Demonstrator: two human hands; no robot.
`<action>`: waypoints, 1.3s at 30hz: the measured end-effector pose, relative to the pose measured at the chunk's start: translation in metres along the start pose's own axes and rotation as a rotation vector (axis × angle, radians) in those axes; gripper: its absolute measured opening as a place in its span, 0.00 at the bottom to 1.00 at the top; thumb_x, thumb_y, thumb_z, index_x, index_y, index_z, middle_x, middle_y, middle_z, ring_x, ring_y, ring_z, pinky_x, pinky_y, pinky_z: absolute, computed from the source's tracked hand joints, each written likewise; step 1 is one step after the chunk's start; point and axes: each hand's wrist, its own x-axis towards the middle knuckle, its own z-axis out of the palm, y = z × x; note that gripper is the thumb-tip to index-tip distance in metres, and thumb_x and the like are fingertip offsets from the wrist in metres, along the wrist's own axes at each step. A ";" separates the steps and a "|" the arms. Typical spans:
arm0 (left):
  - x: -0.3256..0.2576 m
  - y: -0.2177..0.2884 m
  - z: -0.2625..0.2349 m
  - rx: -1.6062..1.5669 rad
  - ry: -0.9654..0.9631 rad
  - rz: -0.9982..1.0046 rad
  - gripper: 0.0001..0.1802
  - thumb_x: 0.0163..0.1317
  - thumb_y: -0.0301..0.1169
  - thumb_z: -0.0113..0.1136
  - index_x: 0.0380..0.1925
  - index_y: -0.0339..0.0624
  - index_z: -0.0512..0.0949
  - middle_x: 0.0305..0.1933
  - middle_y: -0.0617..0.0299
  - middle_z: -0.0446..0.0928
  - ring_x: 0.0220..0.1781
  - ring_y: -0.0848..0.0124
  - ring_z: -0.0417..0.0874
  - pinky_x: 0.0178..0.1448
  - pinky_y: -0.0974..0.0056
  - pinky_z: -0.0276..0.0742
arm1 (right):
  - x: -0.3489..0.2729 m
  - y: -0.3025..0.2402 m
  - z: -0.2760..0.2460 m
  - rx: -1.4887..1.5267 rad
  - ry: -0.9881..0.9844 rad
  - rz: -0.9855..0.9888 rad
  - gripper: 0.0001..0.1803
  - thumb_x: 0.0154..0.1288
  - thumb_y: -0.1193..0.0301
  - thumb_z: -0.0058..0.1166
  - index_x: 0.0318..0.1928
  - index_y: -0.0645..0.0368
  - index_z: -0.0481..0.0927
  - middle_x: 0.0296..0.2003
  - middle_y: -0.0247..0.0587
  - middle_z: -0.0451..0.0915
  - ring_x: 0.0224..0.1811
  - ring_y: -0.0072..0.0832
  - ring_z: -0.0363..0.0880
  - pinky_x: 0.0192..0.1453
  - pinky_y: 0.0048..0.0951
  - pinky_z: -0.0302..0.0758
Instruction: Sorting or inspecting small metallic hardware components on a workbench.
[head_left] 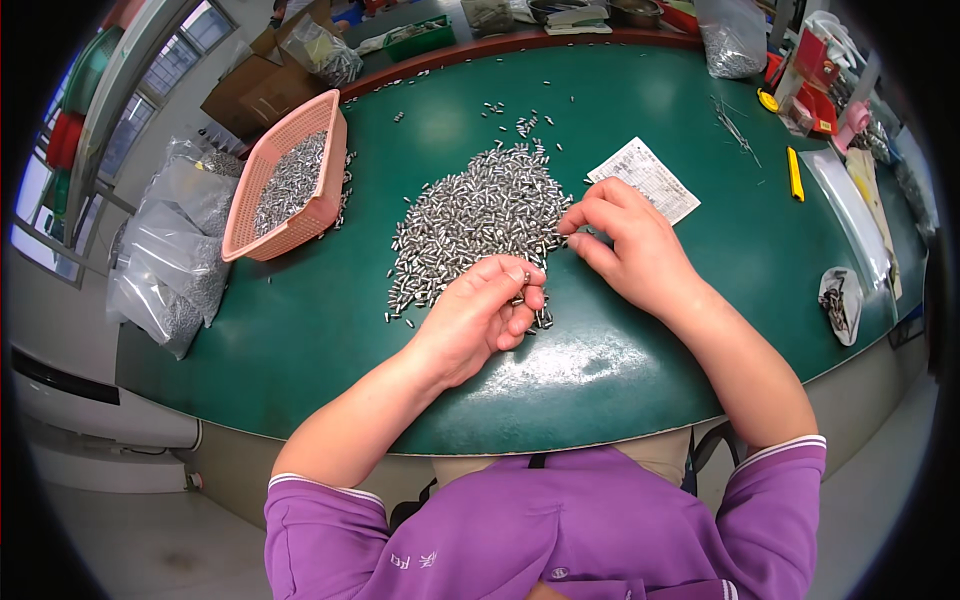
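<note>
Head view: two hands at a pile of small metal parts
The pile of metal parts (480,215) lay on the green table (620,410), in front of the person, with loose pieces scattered beyond its far edge. The left hand (472,318) was positioned at the near edge of the pile, fingers curled, thumb and index finger pinched on a small metal part (526,277). The right hand (632,245) was positioned at the pile's right edge, fingers bent, thumb and index fingertips close together; whether they gripped a piece could not be determined. A printed paper slip (655,182) lay just beyond the right hand. A pink basket (334,165) containing similar parts stood left of the pile, beside filled clear plastic bags (165,275). A yellow cutter (795,175) lay farther right.
</note>
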 end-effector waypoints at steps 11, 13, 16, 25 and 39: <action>0.000 0.000 0.002 -0.005 0.028 -0.017 0.10 0.70 0.35 0.45 0.42 0.40 0.70 0.34 0.62 0.73 0.26 0.79 0.69 0.25 0.75 0.64 | -0.001 0.004 0.003 -0.268 -0.131 -0.030 0.07 0.50 0.74 0.62 0.32 0.57 0.79 0.37 0.39 0.72 0.43 0.37 0.73 0.47 0.34 0.71; 0.000 0.001 0.002 0.011 0.027 -0.007 0.09 0.70 0.34 0.46 0.41 0.40 0.70 0.34 0.63 0.73 0.25 0.80 0.69 0.24 0.75 0.64 | 0.000 0.001 0.004 -0.156 -0.130 -0.046 0.07 0.51 0.73 0.62 0.32 0.57 0.78 0.37 0.38 0.72 0.43 0.36 0.73 0.48 0.34 0.71; 0.001 0.001 0.006 0.034 0.053 -0.007 0.08 0.69 0.32 0.49 0.40 0.40 0.69 0.32 0.63 0.73 0.24 0.81 0.69 0.23 0.76 0.63 | 0.001 -0.007 0.004 0.027 -0.106 -0.099 0.08 0.50 0.74 0.62 0.32 0.57 0.78 0.38 0.38 0.72 0.43 0.35 0.73 0.48 0.33 0.71; -0.001 0.002 0.005 0.040 0.029 -0.030 0.07 0.67 0.32 0.53 0.40 0.41 0.69 0.31 0.64 0.72 0.23 0.82 0.68 0.21 0.76 0.62 | 0.001 -0.018 0.005 0.204 -0.074 -0.178 0.07 0.51 0.73 0.62 0.33 0.54 0.80 0.35 0.35 0.72 0.41 0.34 0.74 0.44 0.32 0.73; -0.001 0.002 0.003 0.005 0.023 0.018 0.11 0.69 0.35 0.44 0.42 0.40 0.71 0.35 0.60 0.74 0.26 0.76 0.71 0.26 0.74 0.66 | -0.001 0.005 0.010 -0.192 -0.076 -0.074 0.07 0.51 0.75 0.61 0.33 0.55 0.80 0.34 0.38 0.72 0.41 0.37 0.74 0.46 0.35 0.73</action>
